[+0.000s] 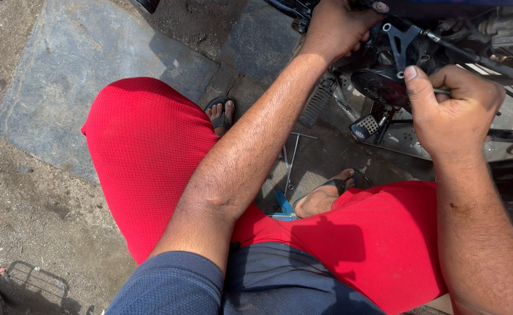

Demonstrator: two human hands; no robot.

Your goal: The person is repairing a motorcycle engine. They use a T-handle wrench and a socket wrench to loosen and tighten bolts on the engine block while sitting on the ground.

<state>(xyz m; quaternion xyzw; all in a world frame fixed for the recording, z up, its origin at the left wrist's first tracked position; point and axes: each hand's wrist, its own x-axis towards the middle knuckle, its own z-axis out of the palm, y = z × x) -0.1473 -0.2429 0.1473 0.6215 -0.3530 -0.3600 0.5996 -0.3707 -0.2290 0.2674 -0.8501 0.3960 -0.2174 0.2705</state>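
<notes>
I squat beside a motorcycle's engine area (443, 41). At the top of the view my left hand (335, 26) is closed on a dark part of the motorcycle; what its fingers hold is hidden. My right hand (452, 108) is fisted around a thin metal tool handle (443, 91), thumb up, close to a black bracket (402, 38) and the dark engine cover (379, 87). The tool's tip is hidden behind my hand.
A T-shaped metal wrench (293, 160) and a blue-handled tool (284, 205) lie on the ground between my sandalled feet. A ribbed footpeg (318, 105) and a pedal (366, 125) jut out from the motorcycle. Grey stone slabs (81, 70) and dirt cover the left.
</notes>
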